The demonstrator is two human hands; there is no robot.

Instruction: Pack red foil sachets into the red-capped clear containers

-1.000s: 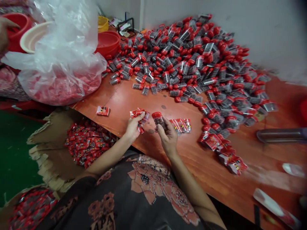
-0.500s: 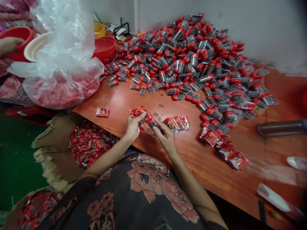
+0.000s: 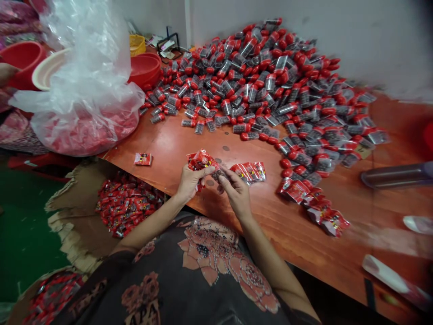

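"Hundreds of red-capped clear tubes (image 3: 264, 90) lie heaped against the wall on an orange-red worktop (image 3: 355, 234). What sits below its near edge?"

"A torn cardboard box (image 3: 77, 216) packed with loose red sachets (image 3: 128, 203), just beside the person's right-of-frame-free left forearm. Toward the worktop's left end there's a big clear plastic bag (image 3: 84, 99) with something red inside, and a red basin (image 3: 145, 70) stands just past it."

"Anyone else around?"

"Another person's hand (image 3: 6, 72) shows at the left edge, by a second red basin (image 3: 23, 58)."

"And the person's own hands?"

"Both are raised just over the worktop, almost touching, above a dark floral top (image 3: 209, 257). The left hand (image 3: 191, 183) is clenched around a bunch of red sachets (image 3: 201, 160). The right hand (image 3: 237, 196) pinches a dark-filled tube (image 3: 219, 174) between thumb and fingers, with its cap hidden."

"Anything lying close by?"

"A short row of sachets (image 3: 248, 171) lies just beyond the right hand, a single sachet (image 3: 142, 159) lies well to the left, and a trail of sachets (image 3: 313, 203) runs along the heap's near edge."
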